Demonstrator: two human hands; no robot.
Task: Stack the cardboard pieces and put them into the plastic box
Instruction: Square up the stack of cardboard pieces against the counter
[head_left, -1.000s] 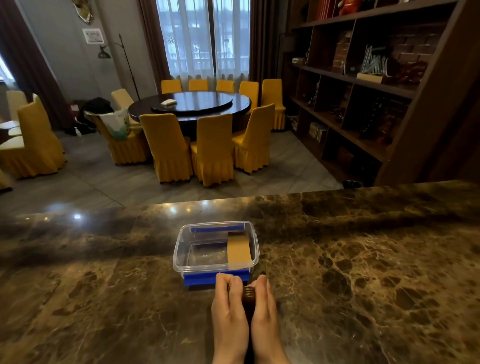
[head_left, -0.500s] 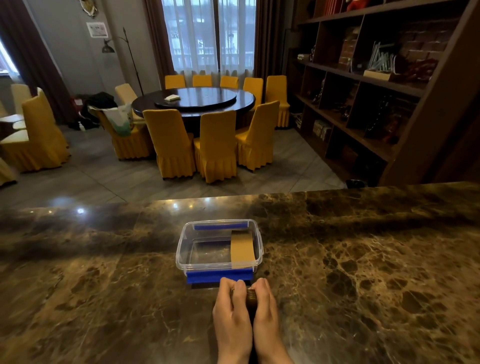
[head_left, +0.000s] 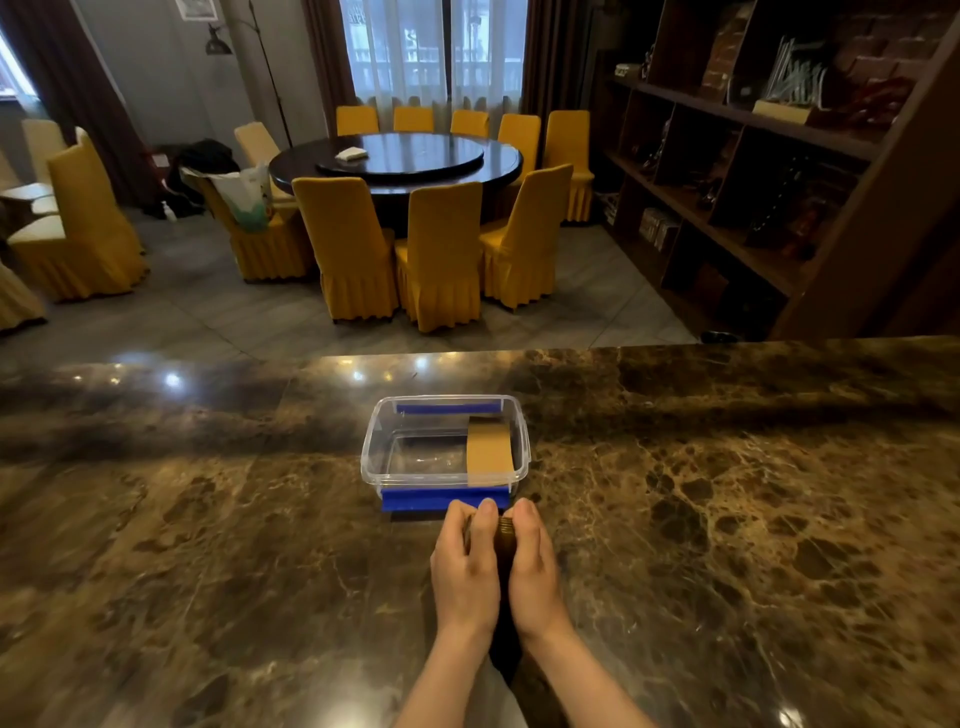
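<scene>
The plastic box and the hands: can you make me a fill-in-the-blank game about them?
1. The stack of cardboard pieces is squeezed between ____ hands.
2. The clear plastic box has clips coloured ____.
3. The cardboard already in the box sits at its ____ side.
4. The left hand and right hand are ____ the box, not inside it.

Missing words: two; blue; right; in front of

Counter (head_left: 727, 519): plastic box (head_left: 370, 457) at centre; one cardboard piece (head_left: 489, 451) inside, against its right wall. Just before the box: left hand (head_left: 465, 566) and right hand (head_left: 532, 566) side by side, cardboard stack (head_left: 505, 535) between them. Behind the counter: round table (head_left: 397, 161) ringed by chairs (head_left: 441, 254); shelves (head_left: 753, 171) right.
</scene>
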